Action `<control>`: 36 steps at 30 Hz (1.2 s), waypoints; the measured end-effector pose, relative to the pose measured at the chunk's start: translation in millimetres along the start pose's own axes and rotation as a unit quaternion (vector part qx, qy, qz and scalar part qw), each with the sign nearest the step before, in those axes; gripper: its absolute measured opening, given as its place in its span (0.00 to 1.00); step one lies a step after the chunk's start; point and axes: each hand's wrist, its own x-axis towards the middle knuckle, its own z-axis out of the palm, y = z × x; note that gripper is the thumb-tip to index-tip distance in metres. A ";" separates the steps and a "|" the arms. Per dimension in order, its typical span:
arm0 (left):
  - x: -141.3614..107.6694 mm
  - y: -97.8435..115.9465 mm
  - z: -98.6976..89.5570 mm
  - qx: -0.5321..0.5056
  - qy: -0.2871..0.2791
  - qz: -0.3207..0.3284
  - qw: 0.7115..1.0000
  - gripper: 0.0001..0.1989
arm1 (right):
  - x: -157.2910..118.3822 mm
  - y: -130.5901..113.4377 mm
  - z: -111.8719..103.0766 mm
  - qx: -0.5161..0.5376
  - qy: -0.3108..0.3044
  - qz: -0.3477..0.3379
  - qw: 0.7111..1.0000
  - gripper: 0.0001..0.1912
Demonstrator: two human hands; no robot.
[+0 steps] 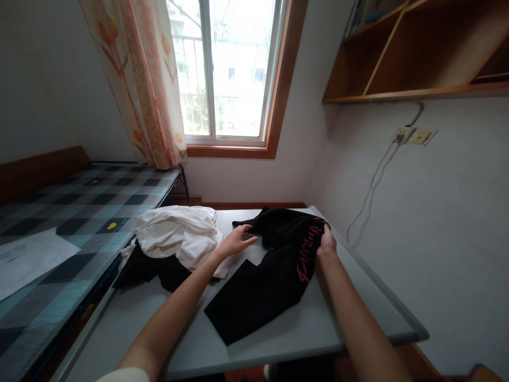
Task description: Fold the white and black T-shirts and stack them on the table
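Note:
Black shorts (274,265) with pink lettering along the waist end lie spread on the pale table, their legs pointing left. My right hand (326,244) grips the waist end at the right, fingers partly hidden by the cloth. Over the farther leg reaches my left hand (238,241), thumb and fingers apart, the fingertips at the edge of the fabric. Left of that hand, a crumpled white garment (178,231) is heaped on top of a black cloth (147,270).
The table (302,329) has a raised grey edge on the right, near the wall. On the left stands a bed with a checked mattress (99,196) and a paper sheet (32,260). A curtain (139,79) hangs by the window; a wooden shelf (397,95) juts out upper right.

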 end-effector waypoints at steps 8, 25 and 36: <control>1.4 17.0 -15.4 0.020 -0.022 0.011 1.000 0.15 | 0.2 -40.5 -25.1 -0.379 0.064 -0.197 0.902 0.23; -13.7 25.2 -2.6 -0.013 -0.141 0.047 0.989 0.27 | 10.0 -91.1 91.4 -0.454 -0.228 -0.271 0.818 0.17; -14.1 32.6 12.7 -0.120 -0.094 0.041 0.987 0.48 | 76.1 -170.5 13.2 -0.043 0.131 -0.233 0.963 0.15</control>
